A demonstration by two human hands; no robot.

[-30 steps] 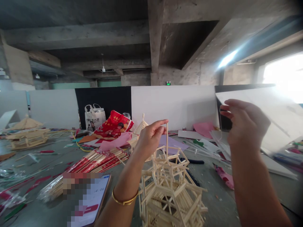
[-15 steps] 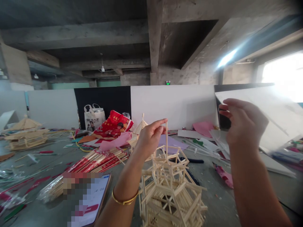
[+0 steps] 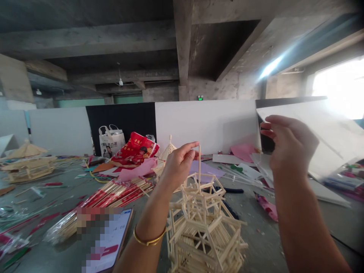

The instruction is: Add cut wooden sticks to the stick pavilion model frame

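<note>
A tiered tower model (image 3: 206,223) built from pale wooden sticks stands on the grey table in front of me. My left hand (image 3: 178,163) pinches the top of a thin upright stick (image 3: 199,161) that rises from the model's top. My right hand (image 3: 290,144) is raised to the right of it at about the same height. Its fingers are curled together in a pinch, and what they hold is too small to make out.
Bundles of red-wrapped chopsticks (image 3: 113,193) lie to the left, with a phone (image 3: 109,239) in front of them. A second stick pavilion (image 3: 27,165) sits far left. Paper sheets (image 3: 244,151), a red bag (image 3: 136,149) and white boards (image 3: 204,123) line the back.
Both hands hold nearly the same pose. The view has tipped slightly, so everything sits a little higher in the picture.
</note>
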